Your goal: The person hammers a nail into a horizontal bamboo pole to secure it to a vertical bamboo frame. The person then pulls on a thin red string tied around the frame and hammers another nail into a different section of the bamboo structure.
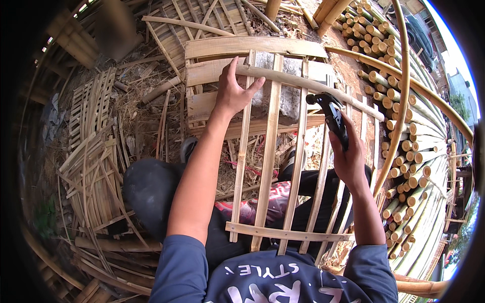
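A bamboo lattice frame leans from the stone block toward my lap, with upright slats joined to a round crosspiece at the far end and a thin flat strip at the near end. My left hand steadies the crosspiece's left end, thumb and forefinger on either side of it; its other fingers are partly hidden. In my right hand is a black hammer, gripped by the handle. The hammer's head is close beside the crosspiece, over the slats; whether it touches cannot be seen.
Behind the lattice stands a rough stone block among wide wooden boards. Cut bamboo poles are stacked along the right, next to a bent pole. Loose slats lie on the left, with another woven panel beyond.
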